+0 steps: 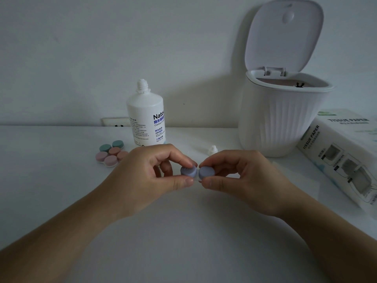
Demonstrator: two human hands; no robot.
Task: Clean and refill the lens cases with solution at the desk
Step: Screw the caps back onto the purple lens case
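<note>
1. Plain white tabletop (61,201) fills the whole near part of the view, lit pretty dimly. Both forearms come in from the near edge.
2. Mid-tabletop, the left hand (151,172) and right hand (242,176) hold a purple lens case (196,173) between them, just above the surface. Each hand pinches one of its two ribbed caps between thumb and curled fingers. Both caps are on, so can't tell what's inside.
3. A thin white sheet (302,180) lies flat under and beyond the right hand.
4. Toward the right edge, a long tissue paper pack (346,160) lies at an angle.
5. Left of the hands, three more lens cases (111,154) sit bunched together, touching: one green, one salmon, one pink, all capped.
6. Just behind the hands there's a small white cap (213,150), with the solution bottle (145,117) standing upright and uncapped beside it.
7. Toward the far right, a ribbed white bin (283,119) with its lid flipped up; contents hard to make out.
8. Bare white wall (102,48) behind, with an outlet (116,121) at the tabletop's far edge.
</note>
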